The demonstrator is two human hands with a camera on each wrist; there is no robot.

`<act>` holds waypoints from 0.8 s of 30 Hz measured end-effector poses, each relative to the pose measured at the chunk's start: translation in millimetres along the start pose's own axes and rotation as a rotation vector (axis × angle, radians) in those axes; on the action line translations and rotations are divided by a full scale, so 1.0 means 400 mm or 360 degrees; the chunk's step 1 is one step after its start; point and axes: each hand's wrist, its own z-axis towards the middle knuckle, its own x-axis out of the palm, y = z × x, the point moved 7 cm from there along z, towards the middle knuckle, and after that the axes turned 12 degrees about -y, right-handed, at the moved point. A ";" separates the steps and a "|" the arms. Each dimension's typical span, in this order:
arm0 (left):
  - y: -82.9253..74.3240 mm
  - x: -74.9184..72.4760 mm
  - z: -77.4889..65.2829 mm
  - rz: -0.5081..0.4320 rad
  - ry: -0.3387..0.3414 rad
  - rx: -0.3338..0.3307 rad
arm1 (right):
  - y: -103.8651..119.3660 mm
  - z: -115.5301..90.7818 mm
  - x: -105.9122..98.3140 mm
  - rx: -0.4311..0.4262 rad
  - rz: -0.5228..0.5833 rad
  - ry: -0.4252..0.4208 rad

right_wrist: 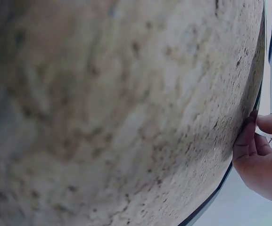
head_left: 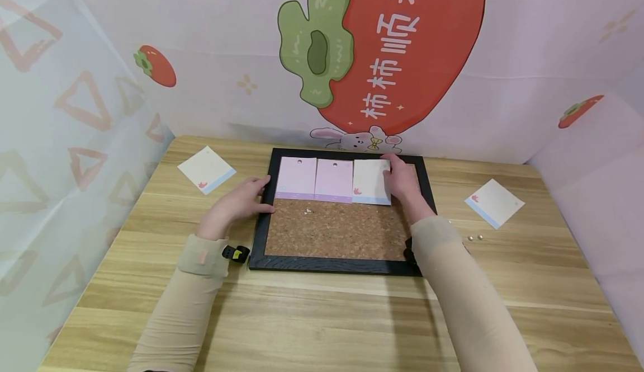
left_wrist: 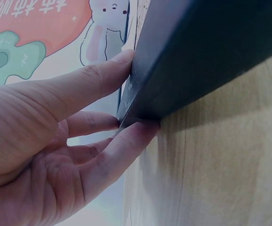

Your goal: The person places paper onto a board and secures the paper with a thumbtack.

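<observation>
A black-framed corkboard lies on the wooden table. Two pink note sheets are side by side in its upper left, each with a small round pin near its top. Beside them lies a white note sheet with a blue bottom strip and a red figure. My right hand pinches this sheet at its upper right edge; in the right wrist view its fingertips meet at the paper. My left hand grips the board's left frame edge, and the left wrist view shows thumb and fingers against the black frame.
One white note sheet lies left of the board, another to its right. Two small round pins rest on the table by the right forearm. A small whitish bit is on the cork. A printed backdrop stands behind the table.
</observation>
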 end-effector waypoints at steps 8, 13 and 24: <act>-0.002 0.000 -0.001 -0.0003 -0.0001 0.0004 | 0.008 0.003 0.015 -0.0051 -0.0043 0.0053; -0.002 0.000 0.000 0.0006 -0.0006 0.0014 | 0.010 0.004 0.018 -0.0106 -0.0109 0.0069; -0.005 -0.001 -0.001 0.0014 0.0006 0.0024 | 0.009 -0.006 0.013 -0.0116 -0.0119 0.0034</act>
